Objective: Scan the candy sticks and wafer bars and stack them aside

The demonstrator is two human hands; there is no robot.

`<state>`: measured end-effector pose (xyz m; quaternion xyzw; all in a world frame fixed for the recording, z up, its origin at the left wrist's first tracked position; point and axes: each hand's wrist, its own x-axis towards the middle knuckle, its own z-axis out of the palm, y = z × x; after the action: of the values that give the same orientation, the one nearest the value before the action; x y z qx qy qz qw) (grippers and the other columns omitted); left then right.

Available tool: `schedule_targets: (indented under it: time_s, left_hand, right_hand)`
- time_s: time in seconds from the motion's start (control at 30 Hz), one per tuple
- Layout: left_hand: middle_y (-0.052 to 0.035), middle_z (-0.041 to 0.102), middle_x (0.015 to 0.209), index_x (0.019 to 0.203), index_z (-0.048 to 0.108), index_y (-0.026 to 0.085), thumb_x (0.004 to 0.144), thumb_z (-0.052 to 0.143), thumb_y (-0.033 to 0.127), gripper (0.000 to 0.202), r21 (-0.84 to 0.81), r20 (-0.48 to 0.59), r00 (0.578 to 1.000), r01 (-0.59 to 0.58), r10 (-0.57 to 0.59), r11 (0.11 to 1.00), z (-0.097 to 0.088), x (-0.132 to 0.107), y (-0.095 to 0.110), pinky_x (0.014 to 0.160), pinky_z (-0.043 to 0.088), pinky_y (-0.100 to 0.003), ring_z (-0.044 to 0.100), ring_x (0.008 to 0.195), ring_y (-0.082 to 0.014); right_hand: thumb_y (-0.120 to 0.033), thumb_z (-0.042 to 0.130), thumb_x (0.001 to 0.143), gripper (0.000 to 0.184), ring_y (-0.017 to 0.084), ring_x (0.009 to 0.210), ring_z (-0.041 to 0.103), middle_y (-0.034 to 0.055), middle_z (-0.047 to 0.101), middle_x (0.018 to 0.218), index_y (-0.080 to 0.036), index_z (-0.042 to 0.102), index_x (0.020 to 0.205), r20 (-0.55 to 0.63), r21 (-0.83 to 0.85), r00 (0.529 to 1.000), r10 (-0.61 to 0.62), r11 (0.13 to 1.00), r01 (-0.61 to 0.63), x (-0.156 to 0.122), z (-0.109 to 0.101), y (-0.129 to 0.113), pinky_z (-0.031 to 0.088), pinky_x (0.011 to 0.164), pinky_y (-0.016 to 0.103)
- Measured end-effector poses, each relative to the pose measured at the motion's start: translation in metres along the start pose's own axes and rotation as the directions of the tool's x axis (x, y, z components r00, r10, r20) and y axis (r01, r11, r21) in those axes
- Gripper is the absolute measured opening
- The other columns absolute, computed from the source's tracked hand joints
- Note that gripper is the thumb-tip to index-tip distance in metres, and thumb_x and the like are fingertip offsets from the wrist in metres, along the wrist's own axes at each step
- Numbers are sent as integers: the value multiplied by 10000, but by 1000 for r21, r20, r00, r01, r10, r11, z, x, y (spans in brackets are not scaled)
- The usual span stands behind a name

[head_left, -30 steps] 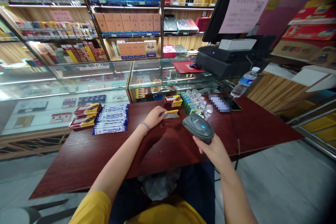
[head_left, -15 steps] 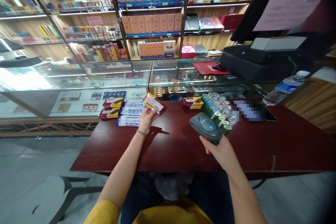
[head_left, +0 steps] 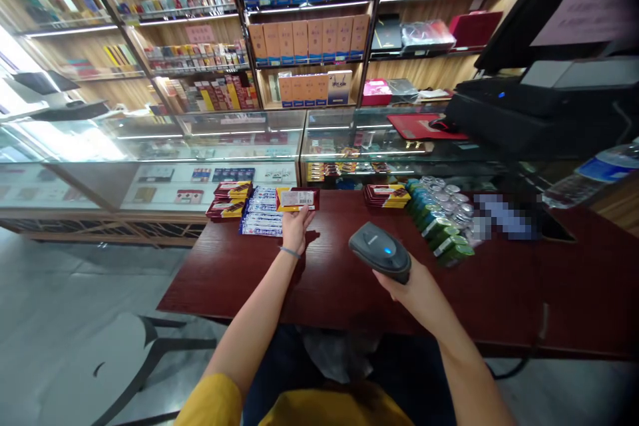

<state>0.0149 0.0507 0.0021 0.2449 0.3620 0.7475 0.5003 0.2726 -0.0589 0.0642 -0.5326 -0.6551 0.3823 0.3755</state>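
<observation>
My left hand [head_left: 295, 229] pinches a flat yellow-and-maroon snack packet [head_left: 298, 199], its barcode side turned up toward me. My right hand [head_left: 407, 286] is wrapped round the handle of a dark grey barcode scanner [head_left: 382, 251], whose blue light is lit and whose head points toward the packet. Left of the held packet lies a row of blue-and-white wrapped bars [head_left: 262, 213]. Beside them sit stacked maroon-and-yellow packets [head_left: 225, 208]. Another stack of such packets [head_left: 387, 196] is beyond the scanner, next to rows of small containers with clear and green tops [head_left: 442, 213].
The dark red table [head_left: 239, 279] carries all these goods. A glass display counter [head_left: 224, 140] runs behind it, with stocked shelves beyond. On the right are a water bottle [head_left: 589, 176], a blurred-out flat item [head_left: 509, 216] and dark till equipment [head_left: 544, 113]. A grey stool [head_left: 100, 366] stands at lower left.
The packet in my left hand has turned from tilted to nearly level. The scanner has come slightly left, closer to the packet. My view has shifted a little left.
</observation>
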Motion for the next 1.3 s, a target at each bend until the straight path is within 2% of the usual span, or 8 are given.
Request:
schedule_targets:
  time_s: [0.23,0.47,0.67,0.8,0.9,1.0,1.17,1.3]
  left_hand:
    - [-109,714,1121,1051,670,154,706,910,303,446,-3,25,999,-22,22,1000,1,0,2,1092,501,-524,668,1153,-287]
    - [-76,713,1035,1000,636,172,686,904,319,438,24,13,1000,-19,19,1000,1,-1,1,939,581,-388,704,959,-208]
    - [-25,702,919,975,601,194,735,844,379,389,203,-19,973,-221,230,954,-3,6,22,778,562,-272,677,825,-159]
    - [-25,715,889,937,678,191,863,720,369,197,563,154,872,-464,464,684,-32,16,67,787,530,-261,666,830,-170]
    - [-29,741,944,994,731,213,920,666,346,165,783,248,784,-509,569,359,-71,25,108,853,526,-301,684,898,-208]
    - [-55,748,1072,1084,745,235,954,637,332,195,857,364,689,-511,627,64,-115,33,143,907,521,-333,689,991,-237]
    - [-84,733,1108,1111,737,230,968,559,225,229,862,507,700,-421,503,-282,-174,47,173,977,494,-389,656,1059,-270]
    - [-109,726,1115,1091,743,212,941,552,197,244,866,482,763,-341,431,-366,-198,58,173,998,490,-425,630,1083,-295]
  right_hand:
    - [-338,701,770,350,205,541,646,13,677,599,-160,722,1070,15,-58,1000,3,998,-2,1,2,10,496,508,271]
    - [-393,703,802,397,195,535,640,1,666,602,-166,679,1126,-5,12,1000,14,1000,-14,-4,-2,-1,476,499,265]
    - [-407,733,761,331,208,545,653,-1,663,573,-192,698,1010,-70,-17,998,6,1000,-7,-2,-12,5,487,503,275]
    - [-430,743,737,338,205,501,620,-1,665,570,-208,694,987,-116,6,993,32,999,-31,-3,-18,9,489,477,290]
    - [-444,749,731,315,196,471,594,11,681,599,-219,686,943,-131,33,989,63,998,-59,-5,-19,9,495,461,301]
    - [-482,742,734,292,179,460,579,11,685,618,-228,658,850,-115,13,990,79,997,-79,-5,-19,10,504,475,297]
    - [-544,709,748,315,176,479,575,-14,624,554,-245,609,754,-118,-48,988,100,993,-106,-5,-17,18,504,525,296]
    - [-555,702,758,337,180,469,578,-17,579,497,-262,573,652,-159,-64,984,80,994,-91,-6,-15,24,495,503,292]
